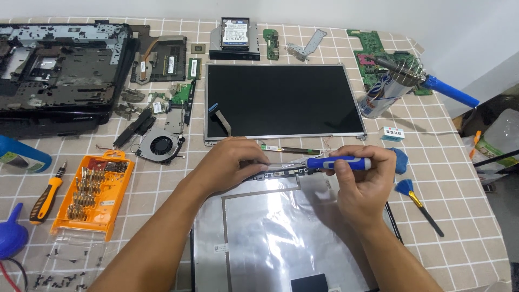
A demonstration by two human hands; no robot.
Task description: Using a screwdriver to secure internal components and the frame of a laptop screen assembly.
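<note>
While the left hand [233, 165] steadies the lid [281, 238], the right hand [361, 181] grips a screwdriver [338, 163].

Count: 2 screwdrivers, blue-handled [338, 163] and orange-handled [46, 197]; 1 bare display panel [284, 100]; 1 cooling fan [160, 145]; 1 hard drive [235, 32]; 1 orange bit case [97, 192]; 1 brush [419, 204].

Two bare forearms come in from the bottom edge of the head view, ending in the left hand [230, 167] and the right hand [363, 181]. No sleeve, glove, watch, ring or band shows on either one. The arms are uncovered as far down as they can be seen. The fingernails that show are short and unpainted.
</note>
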